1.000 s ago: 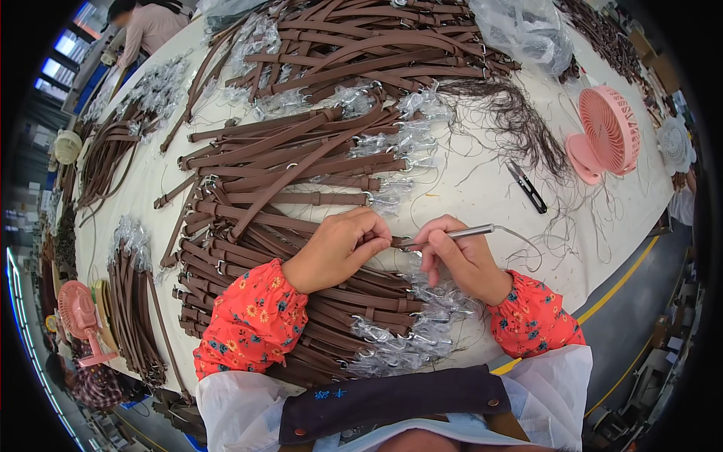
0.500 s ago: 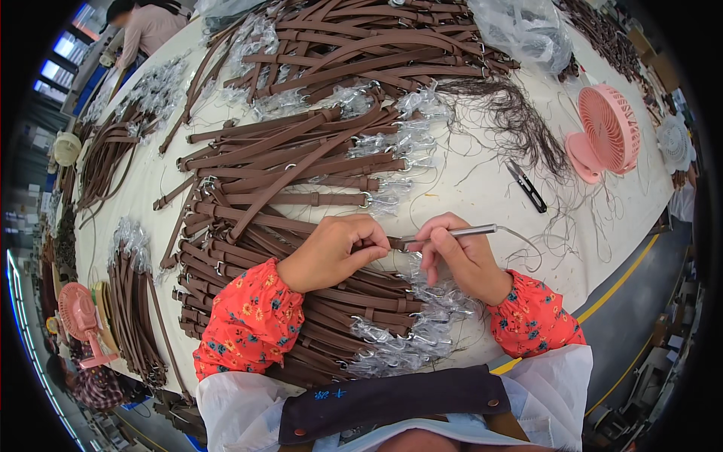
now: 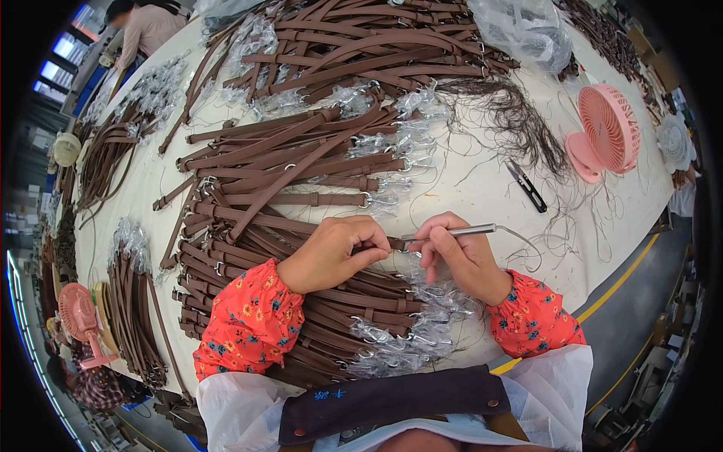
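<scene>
My left hand (image 3: 339, 252) is closed in a pinch on the end of a brown leather strap (image 3: 396, 243). In my right hand (image 3: 463, 256) is a slim metal pen-shaped tool (image 3: 476, 230) with a thin cord trailing from its rear. Its narrow tip points left and meets, or nearly meets, the strap end beside my left fingertips; exact contact is too small to tell. Beneath both hands lies a thick row of similar brown straps (image 3: 331, 305), their metal clasps wrapped in clear plastic (image 3: 407, 343) on the right side.
Black-handled thread snips (image 3: 529, 188) lie beyond my right hand, near a tangle of dark threads (image 3: 520, 113) and a pink fan (image 3: 606, 132). More straps (image 3: 376, 45) are heaped at the far side. Another pink fan (image 3: 79, 316) stands left. A person (image 3: 147, 30) works far left.
</scene>
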A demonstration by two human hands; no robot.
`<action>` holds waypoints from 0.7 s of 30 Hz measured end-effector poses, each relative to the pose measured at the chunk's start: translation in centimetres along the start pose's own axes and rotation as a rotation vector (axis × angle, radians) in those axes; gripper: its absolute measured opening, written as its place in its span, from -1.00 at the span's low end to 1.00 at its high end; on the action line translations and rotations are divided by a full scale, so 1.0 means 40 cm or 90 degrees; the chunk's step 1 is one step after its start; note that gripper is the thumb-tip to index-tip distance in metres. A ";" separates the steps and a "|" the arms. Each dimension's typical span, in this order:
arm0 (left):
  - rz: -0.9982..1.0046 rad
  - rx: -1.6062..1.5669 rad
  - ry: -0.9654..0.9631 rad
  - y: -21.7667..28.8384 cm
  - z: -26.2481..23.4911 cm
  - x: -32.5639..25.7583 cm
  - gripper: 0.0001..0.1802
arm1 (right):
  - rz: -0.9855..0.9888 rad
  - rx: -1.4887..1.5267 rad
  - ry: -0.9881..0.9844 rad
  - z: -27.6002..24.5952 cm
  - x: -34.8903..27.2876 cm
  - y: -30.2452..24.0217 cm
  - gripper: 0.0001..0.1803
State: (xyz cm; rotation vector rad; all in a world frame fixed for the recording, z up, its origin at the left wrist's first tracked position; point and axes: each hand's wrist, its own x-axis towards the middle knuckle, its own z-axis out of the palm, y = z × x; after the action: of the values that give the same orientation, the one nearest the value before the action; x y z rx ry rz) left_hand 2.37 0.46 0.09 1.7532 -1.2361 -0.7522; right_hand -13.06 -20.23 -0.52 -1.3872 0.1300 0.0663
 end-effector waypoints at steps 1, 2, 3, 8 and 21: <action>0.008 0.002 -0.002 -0.001 0.000 0.000 -0.92 | 0.001 0.001 0.000 0.000 0.000 -0.001 -0.69; 0.015 0.005 -0.004 -0.001 0.000 0.000 -0.92 | -0.001 0.000 0.000 0.000 -0.001 0.000 -0.69; 0.023 0.008 -0.005 -0.001 -0.001 -0.001 -0.92 | -0.003 -0.001 -0.001 -0.001 0.000 0.001 -0.69; -0.040 -0.031 0.026 0.029 -0.006 0.000 -0.91 | -0.020 0.007 0.011 0.001 -0.002 0.002 -0.70; 0.007 0.237 0.060 0.019 -0.036 -0.015 -0.81 | -0.067 -0.132 -0.020 -0.003 -0.010 -0.001 -0.78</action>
State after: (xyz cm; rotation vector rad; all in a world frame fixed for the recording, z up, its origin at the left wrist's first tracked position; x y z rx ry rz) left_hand 3.06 1.32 1.43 2.0510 -1.3849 -0.4445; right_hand -13.44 -20.33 -0.44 -1.5965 0.0236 0.0143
